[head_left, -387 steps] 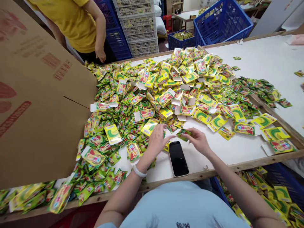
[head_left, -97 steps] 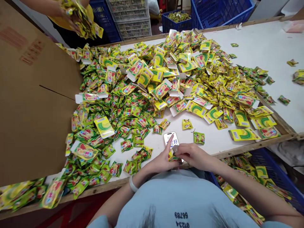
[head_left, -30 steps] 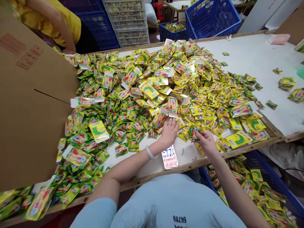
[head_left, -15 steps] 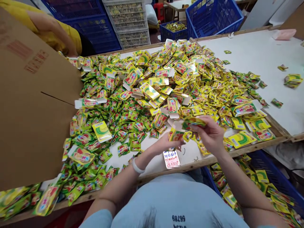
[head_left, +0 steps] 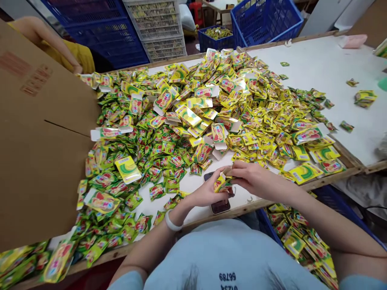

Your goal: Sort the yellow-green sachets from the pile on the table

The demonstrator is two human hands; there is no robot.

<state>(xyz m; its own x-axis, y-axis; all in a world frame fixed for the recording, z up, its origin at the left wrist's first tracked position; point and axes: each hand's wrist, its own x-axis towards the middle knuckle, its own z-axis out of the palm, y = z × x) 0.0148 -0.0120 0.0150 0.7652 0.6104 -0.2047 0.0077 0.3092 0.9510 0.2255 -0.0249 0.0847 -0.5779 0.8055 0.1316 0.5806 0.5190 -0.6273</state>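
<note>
My left hand point(head_left: 208, 193) grips a small yellow-green carton point(head_left: 220, 183) just above a dark phone point(head_left: 220, 205) that lies near the table's front edge. My right hand point(head_left: 250, 179) pinches the carton's top end from the right, its fingers closed there; whether a sachet is between them I cannot tell. A big heap of green and yellow sachets and flat cartons point(head_left: 211, 112) covers the white table point(head_left: 317, 68) beyond both hands.
A large brown cardboard box point(head_left: 39, 153) stands at the left. Another person's arm point(head_left: 45, 40) reaches in at the far left. Blue crates point(head_left: 266, 20) and white crates point(head_left: 157, 24) stand behind. A blue bin of filled cartons point(head_left: 302, 237) sits below right.
My hands have come together over the phone. The right hand dropped from holding sachets above the table to the carton's top. The phone's screen has gone dark.
</note>
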